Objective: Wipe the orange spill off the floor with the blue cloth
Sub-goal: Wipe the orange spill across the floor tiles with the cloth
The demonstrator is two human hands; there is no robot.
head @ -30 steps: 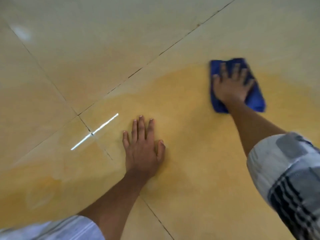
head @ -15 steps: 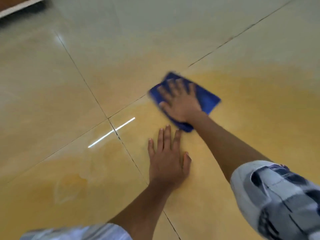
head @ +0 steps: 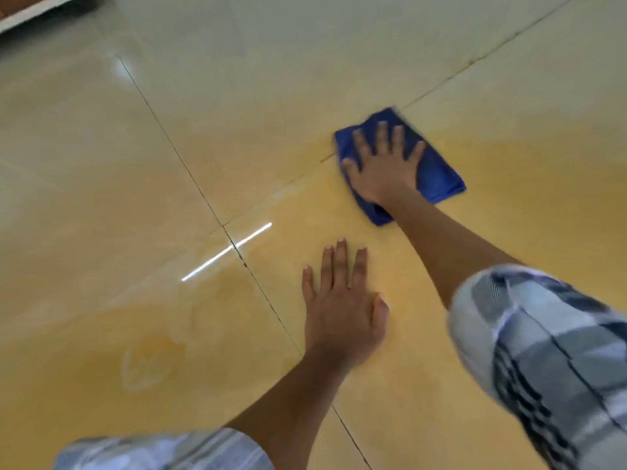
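Right hand (head: 383,167) flat on the blue cloth (head: 437,174), fingers spread and straight, pressing down rather than clutching. Makes sense: a flat palm spreads the load across the folded pad so more fabric meets the wet floor (head: 101,147).

Cloth sits at the far edge of the orange spill (head: 509,205), right on a tile joint (head: 190,178), up and to the right of where the joints cross. Probably working the boundary so the liquid isn't pushed onto the clean tile beyond.

Left hand (head: 342,307) is on the near side of the cloth, apart from it, palm down on the wet tile, fingers straight, holding nothing. Reads as a brace for body weight while the other arm reaches out.

Spill covers most of the near floor, both sides of the joint, so I'd say the job's early. Risk: the brace hand is planted in liquid and could slip.

Checked sleeve (head: 543,351) rides well above the wet.
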